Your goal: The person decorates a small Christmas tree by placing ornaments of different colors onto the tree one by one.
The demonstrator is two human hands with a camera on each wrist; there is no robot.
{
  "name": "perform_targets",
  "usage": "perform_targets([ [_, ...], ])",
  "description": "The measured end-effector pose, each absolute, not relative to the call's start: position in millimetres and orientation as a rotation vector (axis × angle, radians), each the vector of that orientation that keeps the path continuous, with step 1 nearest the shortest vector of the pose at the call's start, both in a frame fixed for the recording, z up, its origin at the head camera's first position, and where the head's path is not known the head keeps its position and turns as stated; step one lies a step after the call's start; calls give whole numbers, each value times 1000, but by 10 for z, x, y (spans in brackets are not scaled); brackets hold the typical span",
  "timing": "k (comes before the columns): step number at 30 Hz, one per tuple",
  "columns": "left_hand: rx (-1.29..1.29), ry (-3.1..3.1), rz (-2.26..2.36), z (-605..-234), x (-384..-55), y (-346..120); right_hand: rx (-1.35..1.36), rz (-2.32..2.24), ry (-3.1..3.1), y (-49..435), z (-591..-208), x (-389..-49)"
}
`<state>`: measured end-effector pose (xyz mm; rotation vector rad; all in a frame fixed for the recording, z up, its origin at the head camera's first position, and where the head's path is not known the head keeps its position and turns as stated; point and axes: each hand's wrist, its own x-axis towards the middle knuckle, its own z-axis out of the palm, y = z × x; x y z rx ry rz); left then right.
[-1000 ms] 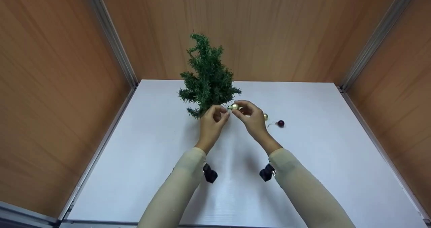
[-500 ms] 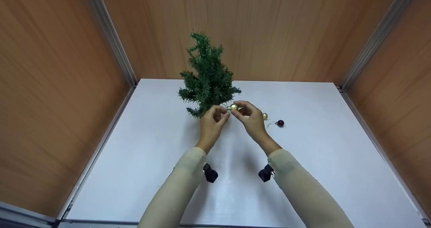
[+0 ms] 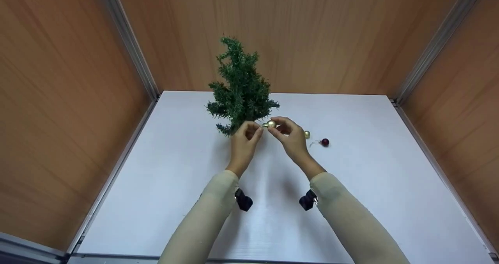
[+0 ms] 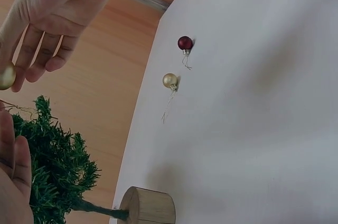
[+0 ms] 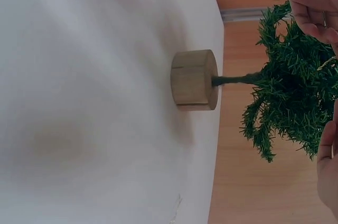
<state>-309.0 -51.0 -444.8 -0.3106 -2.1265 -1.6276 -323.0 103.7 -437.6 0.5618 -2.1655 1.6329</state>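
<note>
Between finger and thumb my right hand (image 3: pixel 289 136) pinches a small gold bauble (image 3: pixel 271 124), its cap turned to the left. My left hand (image 3: pixel 244 141) has its thumb and forefinger together at the bauble's hanging string. That thin gold string (image 4: pixel 18 108) shows between the two hands in the left wrist view. Just behind the hands stands a small green artificial Christmas tree (image 3: pixel 241 88), its lower branches partly covered by my left hand. Its round wooden base (image 5: pixel 191 80) shows in the right wrist view.
A second gold bauble (image 4: pixel 170 81) and a dark red bauble (image 3: pixel 325 142), both with strings, lie on the white table (image 3: pixel 370 170) right of my right hand. Wooden panels (image 3: pixel 312 34) enclose the table at the back and sides.
My left thumb and fingertips have shifted slightly left and closed together near the string. The right hand and its bauble have barely moved, a touch leftward.
</note>
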Motion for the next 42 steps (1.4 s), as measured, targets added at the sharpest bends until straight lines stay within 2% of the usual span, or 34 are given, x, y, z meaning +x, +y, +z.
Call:
perform_targets([
  [10, -326, -2074, -1676, -4416, -3076, -533, 547, 1678, -2169, 991, -4211, -3030],
  [17, -317, -2070, -1687, -4355, -3030, -551, 502, 1752, -2161, 1002, -4309, -3037],
  [24, -326, -2072, -1708, -4249, -2939, -563, 404, 1851, -2121, 1020, -4653, -3190],
  [30, -320, -2062, -1750, -4071, -2798, -557, 377, 1962, -2099, 1004, -4778, -3147],
  [42, -347, -2060, -1785, -4036, -2773, -564, 449, 2095, -2165, 922, -4635, -2948],
])
